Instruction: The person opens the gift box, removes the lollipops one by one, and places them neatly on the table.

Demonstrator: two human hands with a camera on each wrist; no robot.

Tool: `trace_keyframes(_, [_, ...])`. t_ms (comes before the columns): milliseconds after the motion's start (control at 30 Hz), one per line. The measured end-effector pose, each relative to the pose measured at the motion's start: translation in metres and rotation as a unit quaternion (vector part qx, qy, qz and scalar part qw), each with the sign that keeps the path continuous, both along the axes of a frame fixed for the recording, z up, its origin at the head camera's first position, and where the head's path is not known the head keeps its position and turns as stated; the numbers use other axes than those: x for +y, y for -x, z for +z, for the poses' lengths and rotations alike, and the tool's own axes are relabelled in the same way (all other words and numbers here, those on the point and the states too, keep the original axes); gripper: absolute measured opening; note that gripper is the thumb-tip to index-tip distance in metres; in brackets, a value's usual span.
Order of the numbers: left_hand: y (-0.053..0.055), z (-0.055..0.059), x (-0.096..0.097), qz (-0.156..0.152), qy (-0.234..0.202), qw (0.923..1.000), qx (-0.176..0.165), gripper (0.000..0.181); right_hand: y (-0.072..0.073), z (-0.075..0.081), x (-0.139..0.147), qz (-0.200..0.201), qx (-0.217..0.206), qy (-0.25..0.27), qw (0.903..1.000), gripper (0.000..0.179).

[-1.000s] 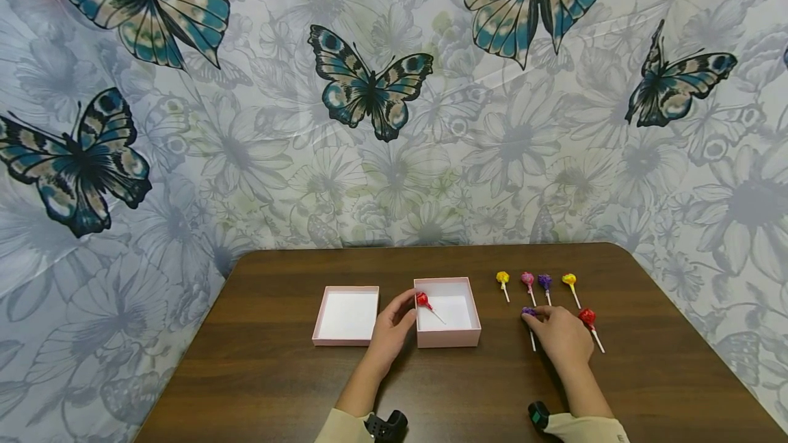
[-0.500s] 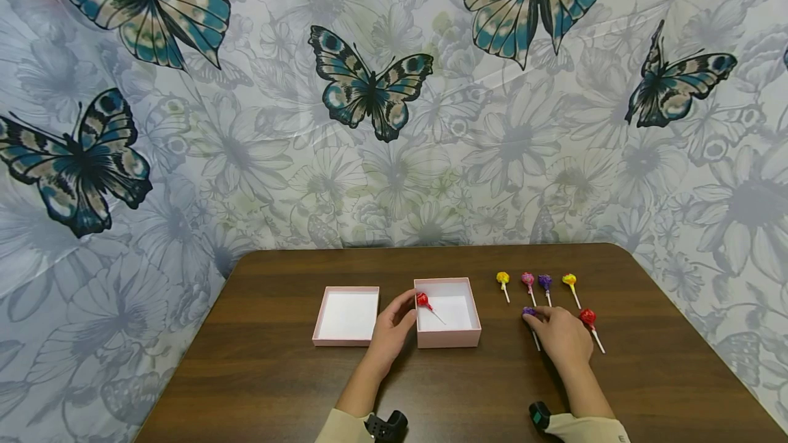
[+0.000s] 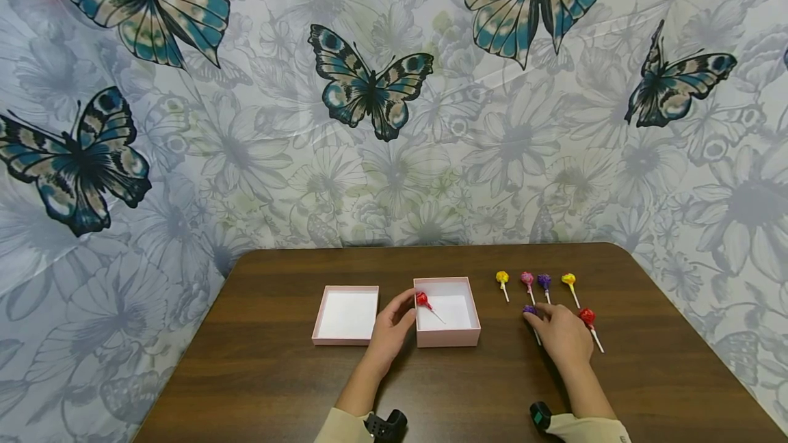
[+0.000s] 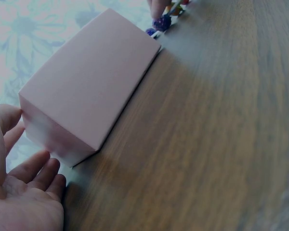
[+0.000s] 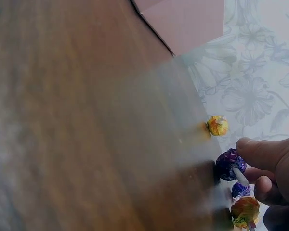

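With thumb and fingers my right hand [image 3: 566,336] pinches a purple lollipop [image 5: 229,164] by its wrapped head; its white stick points toward the front edge. My left hand [image 3: 390,328] touches the left wall of an open pink box [image 3: 449,338], fingers fairly straight along it, as the left wrist view shows. Inside that box lies a red lollipop [image 3: 423,299] against the left wall. Another red lollipop [image 3: 587,316] lies just right of my right hand. Beyond the hand are a second purple lollipop [image 3: 544,280] and a pink lollipop [image 3: 527,278].
A shallow pink lid [image 3: 345,315] with a white inside lies left of the box. Two yellow lollipops lie toward the back right, one yellow lollipop [image 3: 502,277] nearer the box and the other yellow lollipop [image 3: 569,279] farther right. A butterfly-print cloth hangs behind the brown table [image 3: 277,374].
The stick of the purple lollipop in my right hand has swung a little to the right, its end now slightly farther back. My left hand and the box have stayed in place.
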State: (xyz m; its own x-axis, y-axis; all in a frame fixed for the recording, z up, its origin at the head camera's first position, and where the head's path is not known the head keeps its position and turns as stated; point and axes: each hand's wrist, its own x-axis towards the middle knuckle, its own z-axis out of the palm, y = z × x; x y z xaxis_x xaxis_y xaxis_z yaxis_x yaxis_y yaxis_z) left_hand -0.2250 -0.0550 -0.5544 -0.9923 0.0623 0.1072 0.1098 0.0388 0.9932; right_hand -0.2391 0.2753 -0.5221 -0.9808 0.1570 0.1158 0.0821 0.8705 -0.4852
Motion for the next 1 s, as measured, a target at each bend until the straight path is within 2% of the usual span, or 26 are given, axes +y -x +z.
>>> trace_keyframes(333, [0.001,0.0,0.0,0.0,0.005,0.9999,0.011,0.043,0.001,0.004,-0.002,0.003,0.017,0.005,0.9998,0.046])
trace_keyframes(500, [0.001,0.0,0.001,-0.004,0.0,0.9999,0.014,0.043,0.002,0.011,-0.008,0.006,0.042,0.015,0.999,0.043])
trace_keyframes(767, [0.001,-0.001,0.0,-0.003,-0.003,0.9999,0.013,0.043,0.003,0.023,-0.029,0.024,0.099,0.03,0.9944,0.034])
trace_keyframes(1000, [0.001,-0.002,0.0,0.001,-0.017,0.9997,0.014,0.043,0.001,0.038,-0.054,0.056,0.11,0.06,0.9906,0.032])
